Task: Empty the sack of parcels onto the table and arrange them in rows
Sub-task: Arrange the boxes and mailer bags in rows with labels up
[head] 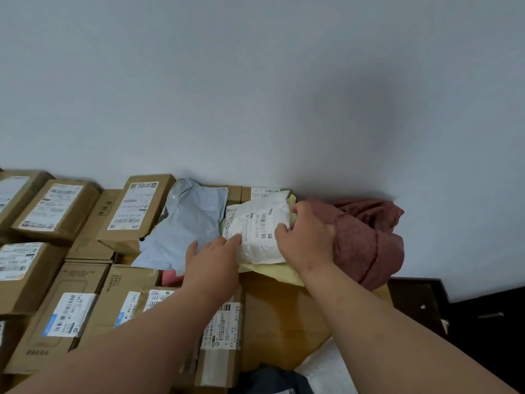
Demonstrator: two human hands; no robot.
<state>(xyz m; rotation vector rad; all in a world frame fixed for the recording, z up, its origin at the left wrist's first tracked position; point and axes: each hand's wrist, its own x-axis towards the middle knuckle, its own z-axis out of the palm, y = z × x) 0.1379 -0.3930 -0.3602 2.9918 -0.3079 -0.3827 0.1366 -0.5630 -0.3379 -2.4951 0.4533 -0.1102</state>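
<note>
You were looking at a big plain wall (pixel 255 81), pale grey-blue, that filled the top half of the view. A soft dark shadow (pixel 360 132) lay on the wall toward the right. Light fell evenly on the rest of it. Low on the right stood a piece of dark furniture (pixel 420 300), almost black, set against the wall. You could see a bare patch of the brown table top (pixel 281 322) beside it.

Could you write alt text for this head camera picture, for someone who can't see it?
Two bare hands, left hand and right hand, hold a white parcel on a table crowded with cardboard boxes. A reddish cloth bundle lies beside it against a pale wall.
</note>
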